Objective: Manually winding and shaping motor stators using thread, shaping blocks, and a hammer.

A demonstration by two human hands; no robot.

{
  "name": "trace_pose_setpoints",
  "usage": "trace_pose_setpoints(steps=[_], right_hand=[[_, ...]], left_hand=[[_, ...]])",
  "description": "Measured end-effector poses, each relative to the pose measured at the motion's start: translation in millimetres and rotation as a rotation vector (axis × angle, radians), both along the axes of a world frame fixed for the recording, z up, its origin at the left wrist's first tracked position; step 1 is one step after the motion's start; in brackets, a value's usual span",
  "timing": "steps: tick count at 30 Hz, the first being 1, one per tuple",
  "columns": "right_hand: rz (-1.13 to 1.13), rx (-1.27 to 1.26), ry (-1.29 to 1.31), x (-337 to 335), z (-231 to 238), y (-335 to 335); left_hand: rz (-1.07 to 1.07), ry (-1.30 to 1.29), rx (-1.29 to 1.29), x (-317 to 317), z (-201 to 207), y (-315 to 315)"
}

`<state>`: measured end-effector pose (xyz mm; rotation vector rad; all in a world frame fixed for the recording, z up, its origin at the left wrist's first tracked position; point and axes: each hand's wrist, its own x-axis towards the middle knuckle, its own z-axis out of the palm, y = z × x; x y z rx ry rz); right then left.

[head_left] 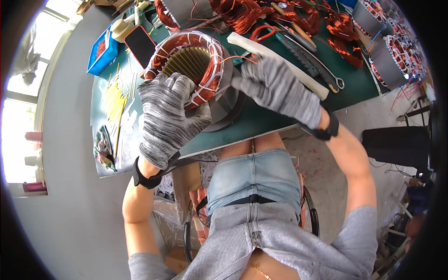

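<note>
A motor stator (pixel 218 58) stands on the green-topped bench, its ring of copper windings bound with white lacing cord and yellow strips lining its bore. My left hand (pixel 165 116), in a grey knitted glove, grips the near-left part of the winding ring, fingers over the rim and reaching into the bore. Just right of the stator, my gloved right hand (pixel 282 91) is raised with its fingers curled and pinched together. Motion smears it slightly, and whatever it pinches cannot be made out. A red lead wire (pixel 238 58) runs from the windings toward that hand.
Left are a blue tray (pixel 103 53), a phone (pixel 140 45), yellow strips (pixel 115 100) and a crumpled cloth (pixel 103 147). Behind my right hand lie a white roll (pixel 280 65), red-handled scissors (pixel 262 33) and a wrench (pixel 333 77). Copper coils (pixel 242 16) and more stators (pixel 389 63) stand farther back.
</note>
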<state>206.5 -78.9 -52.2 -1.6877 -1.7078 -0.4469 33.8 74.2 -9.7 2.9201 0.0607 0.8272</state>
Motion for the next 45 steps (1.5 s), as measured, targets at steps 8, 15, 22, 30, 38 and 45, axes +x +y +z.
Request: trace_pose_setpoints(steps=[8,15,22,30,38,45], right_hand=[[-0.080,-0.111,0.455,9,-20,-28],[-0.323,-0.610,0.185,85,-56,-57],[-0.258,-0.314,-0.182,146,-30,21],[-0.362,-0.747,0.029,121,-18,57],[-0.317,-0.826,-0.569,160,-35,92],[-0.249,-0.864,-0.477,136,-11,88]], left_hand=[[0.013,0.107,-0.095,-10,14,3],[-0.007,-0.013,-0.059,-16,5,8],[0.006,-0.021,-0.038,-10,3,1],[0.053,-0.016,-0.052,-16,-1,4],[0.054,-0.101,-0.028,-12,4,6],[-0.148,-0.187,0.067,-17,7,23]])
